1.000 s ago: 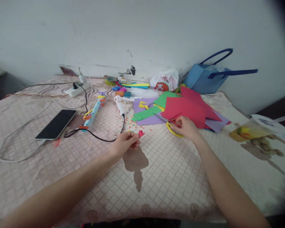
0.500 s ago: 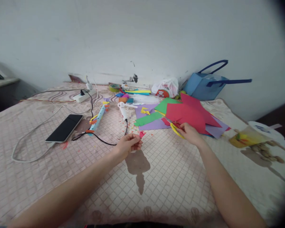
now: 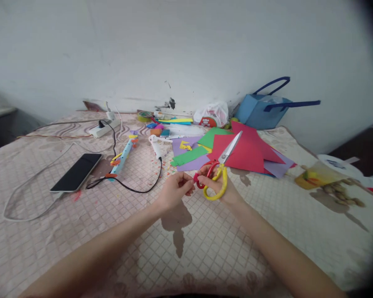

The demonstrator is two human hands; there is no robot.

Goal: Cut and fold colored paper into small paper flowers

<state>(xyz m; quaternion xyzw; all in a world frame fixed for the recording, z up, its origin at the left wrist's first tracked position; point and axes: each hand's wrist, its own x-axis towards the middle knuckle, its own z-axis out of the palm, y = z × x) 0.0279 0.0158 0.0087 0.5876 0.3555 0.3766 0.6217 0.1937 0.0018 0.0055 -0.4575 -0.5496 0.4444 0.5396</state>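
Observation:
Between thumb and fingers, my left hand (image 3: 177,190) pinches a small red paper piece (image 3: 195,177). My right hand (image 3: 225,190) is closed around scissors (image 3: 223,165) with one red and one yellow handle loop; their blades point up and away, together. The fingertips of my right hand reach the red piece too, so both hands meet at it above the table. Beyond them lie red paper sheets (image 3: 239,151), a green paper strip (image 3: 189,156) and a purple sheet (image 3: 188,166).
A white glue gun (image 3: 155,147) with a black cord lies left of the papers. Farther left are a decorated light-blue strip (image 3: 122,157), a phone (image 3: 77,171) and a power strip (image 3: 104,129). A blue bag (image 3: 262,109) stands at the back; a yellowish cup (image 3: 311,176) lies right.
My right hand has lifted the scissors away from the red sheets and moved left to my left hand. Its fingertips now reach the small red piece. The view has shifted slightly.

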